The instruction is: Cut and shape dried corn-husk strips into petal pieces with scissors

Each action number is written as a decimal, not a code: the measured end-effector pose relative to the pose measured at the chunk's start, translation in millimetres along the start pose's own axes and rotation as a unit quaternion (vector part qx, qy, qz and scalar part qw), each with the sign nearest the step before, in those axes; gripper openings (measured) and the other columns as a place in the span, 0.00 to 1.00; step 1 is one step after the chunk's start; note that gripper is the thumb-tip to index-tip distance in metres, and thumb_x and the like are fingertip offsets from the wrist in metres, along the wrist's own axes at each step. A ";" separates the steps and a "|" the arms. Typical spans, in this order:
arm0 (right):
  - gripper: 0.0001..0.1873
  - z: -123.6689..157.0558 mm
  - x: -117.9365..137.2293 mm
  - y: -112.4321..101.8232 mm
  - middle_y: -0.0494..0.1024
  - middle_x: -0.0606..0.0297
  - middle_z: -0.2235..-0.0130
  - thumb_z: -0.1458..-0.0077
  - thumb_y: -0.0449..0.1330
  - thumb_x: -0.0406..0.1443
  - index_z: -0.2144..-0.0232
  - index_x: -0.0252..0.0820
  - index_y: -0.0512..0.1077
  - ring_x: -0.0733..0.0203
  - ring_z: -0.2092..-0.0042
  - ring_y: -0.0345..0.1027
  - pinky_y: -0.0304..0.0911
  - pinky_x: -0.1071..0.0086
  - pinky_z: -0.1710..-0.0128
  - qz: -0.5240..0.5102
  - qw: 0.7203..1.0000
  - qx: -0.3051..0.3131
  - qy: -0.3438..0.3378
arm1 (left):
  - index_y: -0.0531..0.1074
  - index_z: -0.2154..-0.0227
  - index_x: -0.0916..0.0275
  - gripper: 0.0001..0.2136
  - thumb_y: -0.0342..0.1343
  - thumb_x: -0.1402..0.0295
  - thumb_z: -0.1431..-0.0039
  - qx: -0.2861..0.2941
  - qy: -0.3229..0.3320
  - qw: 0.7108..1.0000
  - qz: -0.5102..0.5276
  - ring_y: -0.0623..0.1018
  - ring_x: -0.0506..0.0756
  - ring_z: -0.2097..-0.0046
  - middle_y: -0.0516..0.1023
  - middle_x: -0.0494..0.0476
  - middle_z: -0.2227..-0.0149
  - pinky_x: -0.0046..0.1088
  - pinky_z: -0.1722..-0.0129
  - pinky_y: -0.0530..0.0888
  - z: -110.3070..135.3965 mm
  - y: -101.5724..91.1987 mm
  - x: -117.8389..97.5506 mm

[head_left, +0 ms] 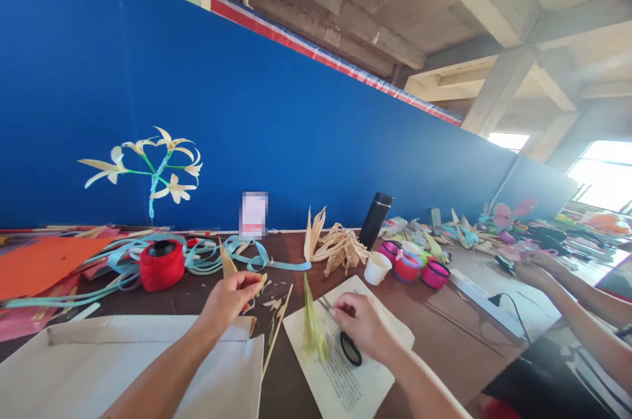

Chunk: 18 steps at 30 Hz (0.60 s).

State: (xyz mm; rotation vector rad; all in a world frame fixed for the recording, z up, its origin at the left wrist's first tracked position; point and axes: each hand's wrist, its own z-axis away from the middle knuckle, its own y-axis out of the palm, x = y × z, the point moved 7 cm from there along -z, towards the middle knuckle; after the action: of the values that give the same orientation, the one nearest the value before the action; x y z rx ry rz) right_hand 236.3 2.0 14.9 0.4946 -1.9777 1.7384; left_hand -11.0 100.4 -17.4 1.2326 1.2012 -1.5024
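Observation:
My left hand [228,304] is closed in a pinch, with a pale piece of corn husk [263,279] at its fingertips. A pointed tan husk strip [228,262] rises behind the same hand. Over a printed sheet of paper [340,389], my right hand [360,323] has its fingers closed around the middle of black-handled scissors [351,349]. The blades point up and left, and the handle loop shows below the hand. A greenish corn husk [312,327] lies on the paper, left of the scissors. Small husk scraps [272,304] and a thin stick [278,330] lie between my hands.
Dried husks [340,248], a black bottle [376,221], a white cup [377,268] and pink-and-black rolls [434,274] stand behind. Left are red twine [161,265], blue ribbon [257,257], a husk flower [158,172] and a cardboard box [123,366]. Another person's hands [536,271] work at right, beyond a power strip [486,304].

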 end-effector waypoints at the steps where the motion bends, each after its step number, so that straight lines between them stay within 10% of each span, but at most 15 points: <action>1: 0.09 -4.6 7.4 12.2 0.72 0.68 0.77 0.50 0.54 0.38 0.75 0.40 0.72 0.66 0.74 0.65 0.55 0.76 0.75 -0.057 0.998 0.000 -0.001 | 0.74 0.68 0.63 0.18 0.57 0.56 0.61 -0.003 0.007 1.000 -0.007 0.68 0.49 0.76 0.72 0.50 0.76 0.23 0.76 0.66 0.5 1.8 -1.2; 5: 0.11 -25.3 38.6 60.4 0.71 0.69 0.78 0.48 0.52 0.39 0.74 0.38 0.70 0.68 0.78 0.65 0.55 0.78 0.80 -0.210 0.977 0.030 -0.002 | 0.74 0.68 0.63 0.17 0.56 0.56 0.58 -0.020 0.056 0.998 -0.036 0.71 0.51 0.74 0.74 0.51 0.75 0.25 0.75 0.67 3.7 6.6 -6.4; 8: 0.14 -31.7 48.6 81.3 0.71 0.68 0.80 0.48 0.51 0.40 0.78 0.39 0.71 0.68 0.81 0.64 0.54 0.78 0.81 -0.143 0.986 0.075 0.036 | 0.73 0.69 0.60 0.13 0.53 0.58 0.53 -0.061 0.142 0.985 -0.084 0.74 0.53 0.69 0.76 0.53 0.71 0.26 0.68 0.69 8.1 4.5 -14.0; 12: 0.12 -26.2 53.6 84.6 0.73 0.66 0.80 0.61 0.61 0.45 0.80 0.43 0.73 0.62 0.77 0.67 0.54 0.74 0.79 0.044 0.995 0.085 0.019 | 0.72 0.70 0.58 0.09 0.50 0.61 0.49 -0.089 0.215 0.961 -0.150 0.74 0.52 0.67 0.76 0.53 0.68 0.25 0.66 0.69 12.8 5.2 -18.2; 18: 0.07 -17.2 55.6 88.5 0.76 0.65 0.75 0.60 0.59 0.37 0.76 0.45 0.76 0.60 0.74 0.68 0.54 0.73 0.79 0.057 0.992 0.108 0.006 | 0.71 0.68 0.57 0.09 0.47 0.63 0.46 -0.073 0.247 0.944 -0.207 0.74 0.52 0.65 0.76 0.54 0.66 0.25 0.64 0.68 16.7 14.4 -18.9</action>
State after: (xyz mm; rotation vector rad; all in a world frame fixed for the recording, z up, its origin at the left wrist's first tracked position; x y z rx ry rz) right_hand 143.5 33.0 -25.5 0.4484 -1.8496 2.0348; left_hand 3.0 81.7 -0.1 1.3559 1.9694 -1.3917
